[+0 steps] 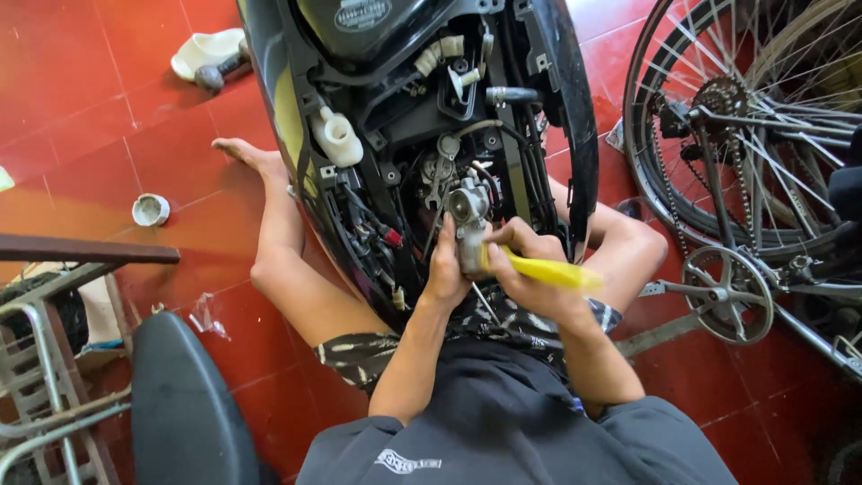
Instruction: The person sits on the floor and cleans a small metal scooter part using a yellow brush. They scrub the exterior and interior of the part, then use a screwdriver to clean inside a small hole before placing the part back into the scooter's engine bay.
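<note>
— Carburettor (467,229), grey metal, sits in front of the seated person's chest, just below the open black scooter body (404,108). Who holds it?
— The left hand (446,269) is wrapped around its lower part, fingers closed on it. The right hand (525,260) is closed around a yellow-handled tool (543,269), whose tip meets the carburettor's side.
— And the floor around the carburettor?
— Red tiles (81,108), glossy, with pale grout lines. Left of the carburettor and nearer the camera lie a dark seat (184,404) and a metal rack (45,377). Farther left is a small white cup (150,209); beyond it, a white dish (205,51).
— To the right?
— A bicycle wheel with chain and crank (732,180), standing on the same tiles.
</note>
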